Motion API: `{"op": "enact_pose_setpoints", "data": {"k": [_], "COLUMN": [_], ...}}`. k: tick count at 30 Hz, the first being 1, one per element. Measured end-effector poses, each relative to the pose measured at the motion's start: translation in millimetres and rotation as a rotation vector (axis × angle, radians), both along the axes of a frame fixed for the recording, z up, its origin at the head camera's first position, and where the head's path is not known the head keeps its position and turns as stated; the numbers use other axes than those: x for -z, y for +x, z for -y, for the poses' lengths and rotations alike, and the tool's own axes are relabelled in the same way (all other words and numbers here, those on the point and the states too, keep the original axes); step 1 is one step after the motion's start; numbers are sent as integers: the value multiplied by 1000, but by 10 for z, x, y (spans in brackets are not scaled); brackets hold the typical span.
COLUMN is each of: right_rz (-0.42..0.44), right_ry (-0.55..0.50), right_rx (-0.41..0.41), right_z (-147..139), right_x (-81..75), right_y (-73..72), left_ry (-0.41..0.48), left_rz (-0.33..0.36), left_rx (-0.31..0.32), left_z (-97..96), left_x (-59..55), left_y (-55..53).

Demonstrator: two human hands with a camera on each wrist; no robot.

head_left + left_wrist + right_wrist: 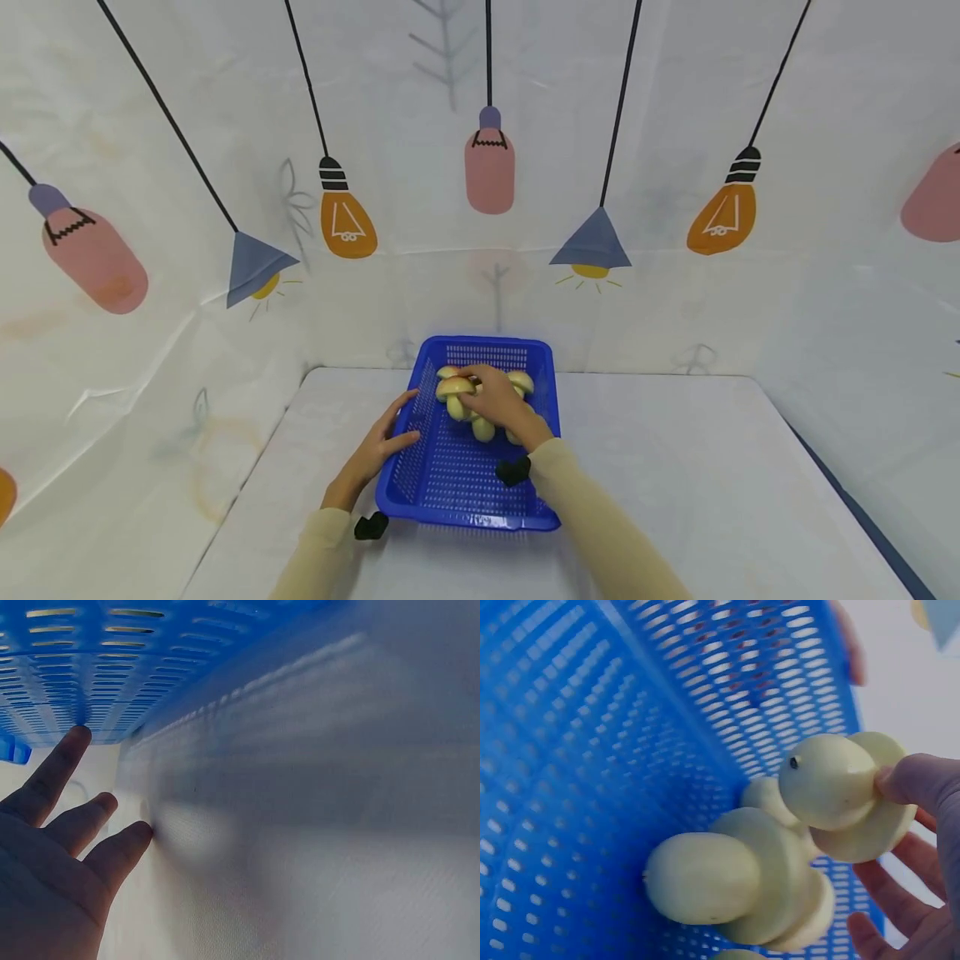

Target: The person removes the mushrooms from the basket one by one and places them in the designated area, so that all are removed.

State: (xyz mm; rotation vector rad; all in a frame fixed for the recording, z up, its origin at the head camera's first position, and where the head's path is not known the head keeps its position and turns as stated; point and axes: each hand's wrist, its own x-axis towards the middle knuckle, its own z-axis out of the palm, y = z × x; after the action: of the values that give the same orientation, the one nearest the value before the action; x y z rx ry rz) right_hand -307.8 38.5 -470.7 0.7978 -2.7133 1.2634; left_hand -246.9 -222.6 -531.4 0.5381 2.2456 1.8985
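Note:
A blue plastic basket (457, 492) with slotted walls holds several mushrooms (705, 877), pale yellow with rounded caps, gathered toward its far end. My right hand (498, 398) reaches in over the pile. Between its thumb and fingers it pinches one mushroom (829, 784) by cap and stem, the stem's end toward the wrist camera. My left hand (375, 447) is at the basket's left side, fingers spread and fairly straight. In the left wrist view one fingertip (79, 736) meets the outside of the slotted wall. Part of the pile is hidden behind the right hand.
The basket stands on a white-covered table (660, 467). Behind it hangs a pale sheet (420, 292) printed with lamps and bulbs, which also runs along the left side. A dark heart-shaped patch (513, 472) shows beside the right wrist, another (371, 526) beside the left.

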Motion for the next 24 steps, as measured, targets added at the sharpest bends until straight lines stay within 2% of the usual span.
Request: {"op": "enact_pose_setpoints", "data": {"k": [5, 8, 16, 24], "right_rz": [41, 55, 15, -15], "right_ry": [-95, -109, -153, -167], "right_rx": [4, 26, 59, 73], "right_z": [-146, -247, -561, -870], "right_x": [-93, -126, -179, -187], "right_y": [54, 90, 208, 332], "left_ry": [8, 7, -16, -175], "left_rz": [-3, -14, -8, -43], "left_rx": [-13, -14, -10, -102], "left_z": [0, -1, -9, 27], "left_x": [18, 21, 6, -37], "left_y": [-9, -13, -20, 6]}}
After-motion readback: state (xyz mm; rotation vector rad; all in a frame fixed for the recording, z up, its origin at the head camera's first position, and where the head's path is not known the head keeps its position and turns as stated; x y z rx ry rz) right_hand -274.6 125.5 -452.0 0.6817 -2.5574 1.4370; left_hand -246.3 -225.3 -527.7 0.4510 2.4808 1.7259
